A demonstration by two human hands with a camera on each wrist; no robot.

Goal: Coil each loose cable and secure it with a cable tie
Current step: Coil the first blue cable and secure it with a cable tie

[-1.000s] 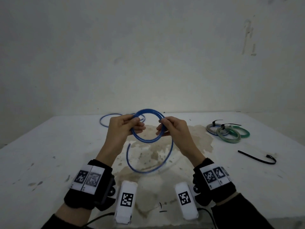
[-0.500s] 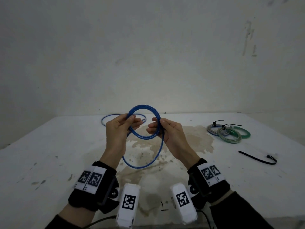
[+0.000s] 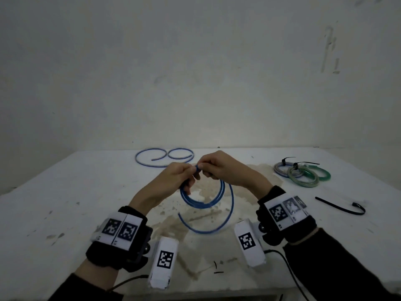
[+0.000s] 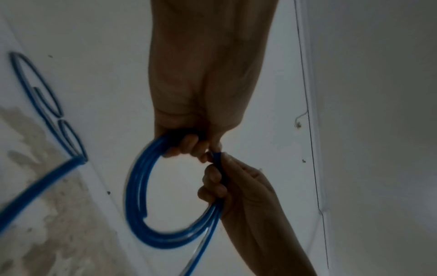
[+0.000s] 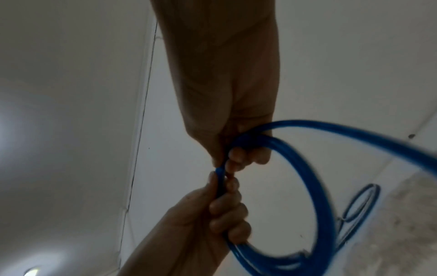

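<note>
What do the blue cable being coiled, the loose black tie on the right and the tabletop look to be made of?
Blue cable: a smooth, glossy sheath, probably plastic; it shows pale highlights and holds springy loops between the left hand and right hand.
Black tie: a thin matte strip with a hooked end, likely nylon.
Tabletop: a white, matte, painted-looking surface with chips and a brown stain; the base material cannot be told.
</note>
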